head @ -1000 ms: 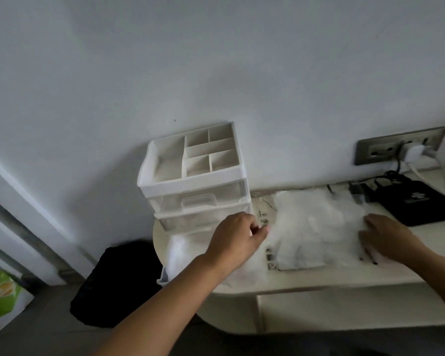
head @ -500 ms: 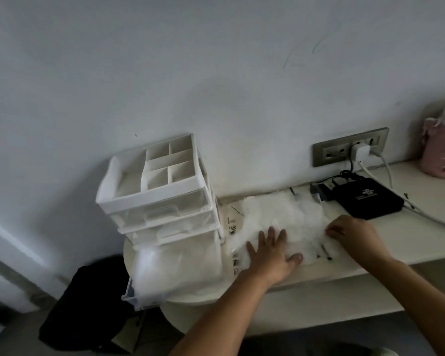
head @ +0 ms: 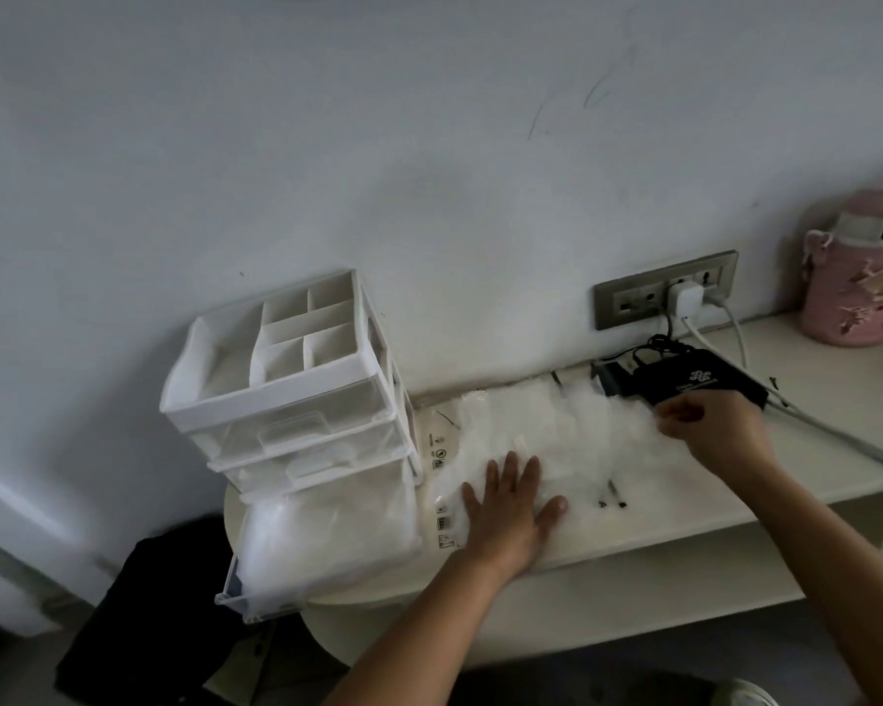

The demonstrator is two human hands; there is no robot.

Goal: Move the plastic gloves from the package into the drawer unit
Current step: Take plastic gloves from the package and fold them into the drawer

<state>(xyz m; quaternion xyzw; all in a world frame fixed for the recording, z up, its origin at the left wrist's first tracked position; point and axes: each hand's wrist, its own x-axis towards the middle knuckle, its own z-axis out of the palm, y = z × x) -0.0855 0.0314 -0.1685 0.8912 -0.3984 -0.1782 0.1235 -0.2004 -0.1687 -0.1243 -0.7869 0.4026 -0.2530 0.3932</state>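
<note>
Pinning the package (head: 442, 461) flat, the left hand (head: 511, 507) is laid wide, fingers spread, just right of the drawer unit (head: 286, 389). Further right of the unit, the right hand (head: 709, 430) is seen with fingers curled in a pinch on the crinkled gloves (head: 597, 425) at the package's far end. More gloves are already heaped in the bottom drawer (head: 256, 603), pulled out at the unit's foot. The rest lie in the package on the table (head: 684, 512), right of the unit.

Now the risks. Thin film clings, so too thick a wad could be dragged out, and the package hauled along if the left hand's press is eased. Loose gloves could be shed over the table's front edge, towards the dark bag (head: 144, 603) on the floor below the unit. The drawer overhangs the table's rounded end, so it could be tipped, or the unit nudged, by a hard shove while stuffing. Far right of the unit, a black box (head: 694, 382) and its cables (head: 735, 338) sit right at the right hand, and a cord could be snagged on the lift.

As for room, the unit is hemmed at its back by the wall, and open space is found only to its front. The way to the drawer is barred low down by the left forearm, which must be cleared from above. The drawer is judged nearly full.
</note>
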